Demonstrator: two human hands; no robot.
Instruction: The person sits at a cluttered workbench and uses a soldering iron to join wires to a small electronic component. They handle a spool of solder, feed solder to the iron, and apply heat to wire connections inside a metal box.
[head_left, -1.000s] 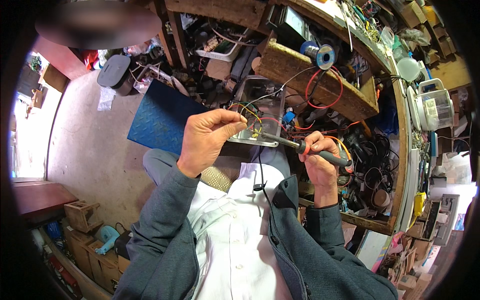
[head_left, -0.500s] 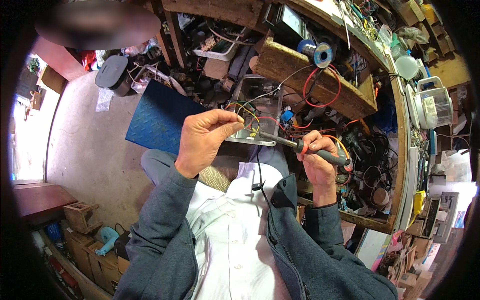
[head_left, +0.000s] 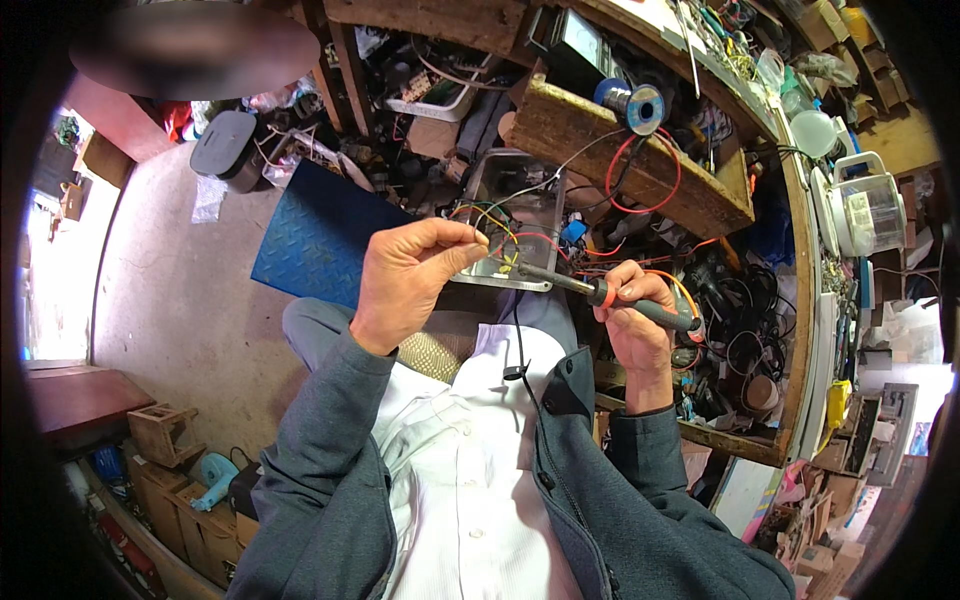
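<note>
Soldering iron (head_left: 603,293) is angled between the hands, tip at coloured wires (head_left: 509,232).
Its handle is gripped by the right hand (head_left: 640,330); the left hand (head_left: 405,280) is closed in a pinch, on what cannot be told. Almost no shift is seen from half a second ago, suggesting a steady hold. Beyond them lies a clear tray (head_left: 549,212); past the right hand, a blue spool (head_left: 634,106).

a black-handled soldering iron (head_left: 598,292) slants toward thin coloured wires (head_left: 516,243).
</note>
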